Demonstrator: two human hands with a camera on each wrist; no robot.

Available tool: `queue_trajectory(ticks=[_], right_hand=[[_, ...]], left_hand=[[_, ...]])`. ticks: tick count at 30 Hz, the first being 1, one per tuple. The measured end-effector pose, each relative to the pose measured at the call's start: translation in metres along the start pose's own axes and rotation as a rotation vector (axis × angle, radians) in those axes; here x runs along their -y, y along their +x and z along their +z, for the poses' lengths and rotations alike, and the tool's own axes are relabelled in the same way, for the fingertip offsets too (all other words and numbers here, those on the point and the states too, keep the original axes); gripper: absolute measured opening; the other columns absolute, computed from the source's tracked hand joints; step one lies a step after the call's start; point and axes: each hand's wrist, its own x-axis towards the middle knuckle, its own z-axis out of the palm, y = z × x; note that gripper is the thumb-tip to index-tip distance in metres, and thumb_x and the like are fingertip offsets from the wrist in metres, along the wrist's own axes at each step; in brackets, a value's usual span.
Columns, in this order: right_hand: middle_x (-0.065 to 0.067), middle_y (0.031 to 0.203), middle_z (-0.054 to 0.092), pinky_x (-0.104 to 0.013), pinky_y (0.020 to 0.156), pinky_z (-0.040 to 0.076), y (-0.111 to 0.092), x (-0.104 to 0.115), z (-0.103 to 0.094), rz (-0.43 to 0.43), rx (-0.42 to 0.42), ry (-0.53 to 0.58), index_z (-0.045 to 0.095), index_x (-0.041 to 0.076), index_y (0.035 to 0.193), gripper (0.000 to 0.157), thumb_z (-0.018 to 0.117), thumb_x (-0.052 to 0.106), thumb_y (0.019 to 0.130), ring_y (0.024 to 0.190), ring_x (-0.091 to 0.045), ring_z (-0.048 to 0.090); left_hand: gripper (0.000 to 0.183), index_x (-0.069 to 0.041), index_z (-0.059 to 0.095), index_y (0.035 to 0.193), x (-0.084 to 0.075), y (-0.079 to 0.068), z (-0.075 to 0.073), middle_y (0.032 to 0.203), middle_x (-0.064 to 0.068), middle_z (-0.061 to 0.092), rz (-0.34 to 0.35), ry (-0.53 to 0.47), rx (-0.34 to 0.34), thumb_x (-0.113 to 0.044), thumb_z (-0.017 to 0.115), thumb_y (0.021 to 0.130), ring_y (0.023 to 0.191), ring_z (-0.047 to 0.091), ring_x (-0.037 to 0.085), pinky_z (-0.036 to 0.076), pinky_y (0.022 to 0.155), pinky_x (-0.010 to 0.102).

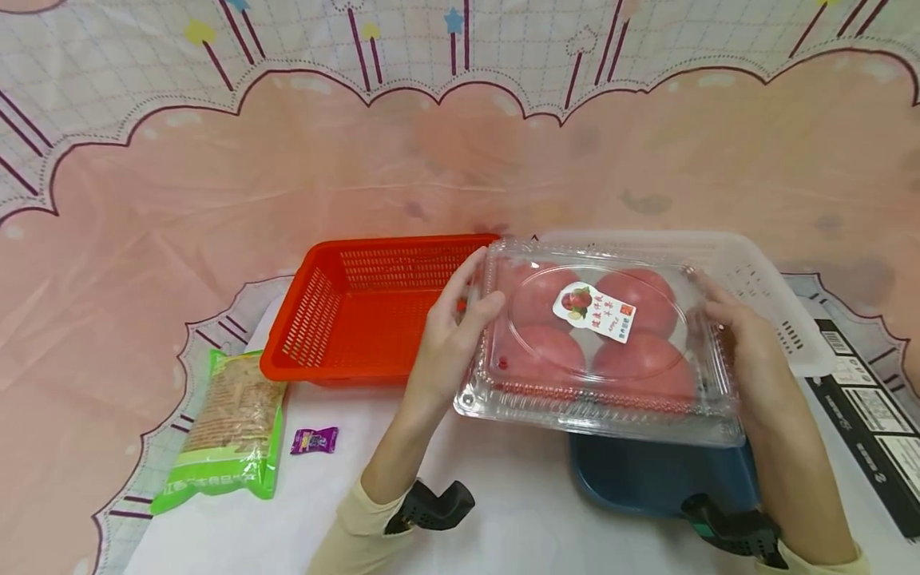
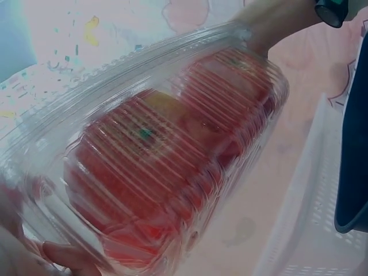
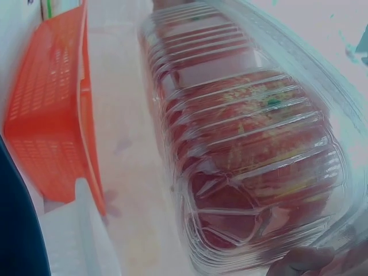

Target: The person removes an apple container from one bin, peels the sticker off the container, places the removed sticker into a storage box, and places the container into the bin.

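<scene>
A clear plastic clamshell box (image 1: 517, 399) of several red apples (image 1: 640, 363) is held up in front of me, tilted so that its lid shows. A white label with a fruit picture (image 1: 596, 311) is stuck on the lid. My left hand (image 1: 453, 335) grips the box's left side, thumb over the lid edge. The right hand (image 1: 747, 343) holds the opposite side, its fingers partly hidden by the box. Both wrist views show the ribbed side of the box (image 2: 172, 172), with apples (image 3: 259, 132) behind the plastic.
A red-orange basket (image 1: 352, 371) stands to the left, a white basket (image 1: 776, 303) behind the box on the right. Below the box sits a dark blue tray (image 1: 661, 479). A green-edged food bag (image 1: 230, 423), a purple wrapped candy (image 1: 314, 441) and a black printed carton (image 1: 862, 415) lie around.
</scene>
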Motion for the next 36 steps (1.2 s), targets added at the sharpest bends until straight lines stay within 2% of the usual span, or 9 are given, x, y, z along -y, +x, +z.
queue_trajectory(ticks=[4, 10, 15, 18, 20, 23, 25, 29, 36], right_hand=[[0.009, 0.165, 0.004, -0.014, 0.120, -0.003, -0.002, 0.003, 0.001, -0.011, -0.013, -0.007, 0.020, 0.015, 0.155, 0.052, 0.027, 0.028, 0.105, 0.150, -0.006, -0.003], [0.009, 0.163, 0.014, -0.015, 0.121, 0.001, -0.005, 0.007, 0.004, 0.011, -0.079, -0.030, 0.025, 0.016, 0.154, 0.052, 0.032, 0.031, 0.105, 0.151, -0.005, 0.001], [0.010, 0.163, 0.014, -0.024, 0.124, -0.002, -0.008, 0.012, 0.005, 0.043, -0.092, -0.064, 0.028, 0.025, 0.153, 0.049, 0.033, 0.034, 0.104, 0.152, -0.010, -0.001], [0.009, 0.164, 0.010, -0.024, 0.124, 0.003, -0.010, 0.012, 0.003, 0.070, -0.095, -0.103, 0.027, 0.030, 0.153, 0.048, 0.032, 0.035, 0.104, 0.153, -0.013, 0.002], [0.006, 0.165, 0.011, -0.015, 0.119, 0.020, -0.012, 0.011, 0.002, 0.072, -0.096, -0.124, 0.027, 0.032, 0.153, 0.048, 0.032, 0.035, 0.104, 0.150, -0.014, 0.013], [0.001, 0.159, 0.023, -0.011, 0.098, 0.044, -0.014, 0.009, 0.000, 0.031, -0.060, -0.099, 0.028, 0.030, 0.153, 0.049, 0.033, 0.030, 0.104, 0.134, -0.014, 0.035], [-0.003, 0.150, 0.032, -0.012, 0.080, 0.053, -0.015, 0.008, -0.002, -0.021, -0.002, -0.033, 0.029, 0.025, 0.153, 0.049, 0.033, 0.024, 0.104, 0.118, -0.011, 0.045], [0.002, 0.134, 0.039, -0.022, 0.071, 0.058, -0.017, 0.008, -0.005, -0.070, 0.088, 0.077, 0.031, 0.020, 0.150, 0.046, 0.032, 0.017, 0.104, 0.103, -0.010, 0.054], [0.001, 0.132, 0.042, -0.018, 0.073, 0.055, -0.020, 0.011, -0.001, -0.121, 0.051, -0.002, 0.032, 0.018, 0.150, 0.046, 0.034, 0.021, 0.105, 0.101, -0.011, 0.052]], left_hand=[[0.049, -0.045, 0.041, 0.141, -0.002, -0.002, 0.000, 0.142, -0.010, 0.047, 0.005, -0.007, 0.000, -0.039, 0.055, 0.094, 0.116, 0.060, 0.021, 0.059, 0.085, 0.041], [0.052, -0.038, 0.042, 0.144, -0.003, -0.005, -0.001, 0.148, -0.013, 0.043, 0.043, 0.038, -0.011, -0.037, 0.055, 0.095, 0.134, 0.043, 0.011, 0.054, 0.096, 0.038], [0.052, -0.033, 0.043, 0.145, -0.005, -0.007, -0.003, 0.146, -0.008, 0.045, 0.067, 0.063, -0.022, -0.035, 0.055, 0.095, 0.130, 0.048, 0.016, 0.055, 0.094, 0.040], [0.053, -0.032, 0.043, 0.146, -0.007, -0.009, -0.005, 0.148, -0.008, 0.043, 0.068, 0.066, -0.015, -0.034, 0.055, 0.095, 0.129, 0.050, 0.019, 0.055, 0.092, 0.040], [0.053, -0.032, 0.042, 0.146, -0.010, -0.011, -0.005, 0.149, -0.008, 0.043, 0.066, 0.063, -0.008, -0.034, 0.055, 0.095, 0.124, 0.054, 0.022, 0.057, 0.089, 0.042], [0.053, -0.034, 0.041, 0.146, -0.014, -0.014, -0.006, 0.150, -0.009, 0.041, 0.067, 0.083, 0.001, -0.035, 0.054, 0.095, 0.125, 0.052, 0.021, 0.057, 0.091, 0.043], [0.053, -0.034, 0.039, 0.146, -0.018, -0.016, -0.007, 0.150, -0.009, 0.040, 0.069, 0.092, 0.006, -0.035, 0.053, 0.095, 0.128, 0.048, 0.020, 0.055, 0.095, 0.045], [0.053, -0.033, 0.038, 0.146, -0.025, -0.021, -0.008, 0.151, -0.008, 0.037, 0.078, 0.103, 0.007, -0.034, 0.051, 0.095, 0.137, 0.037, 0.016, 0.048, 0.103, 0.049], [0.057, -0.030, 0.032, 0.148, -0.033, -0.028, -0.009, 0.148, -0.002, 0.037, 0.066, 0.013, 0.034, -0.028, 0.051, 0.095, 0.120, 0.055, 0.029, 0.059, 0.079, 0.047]])
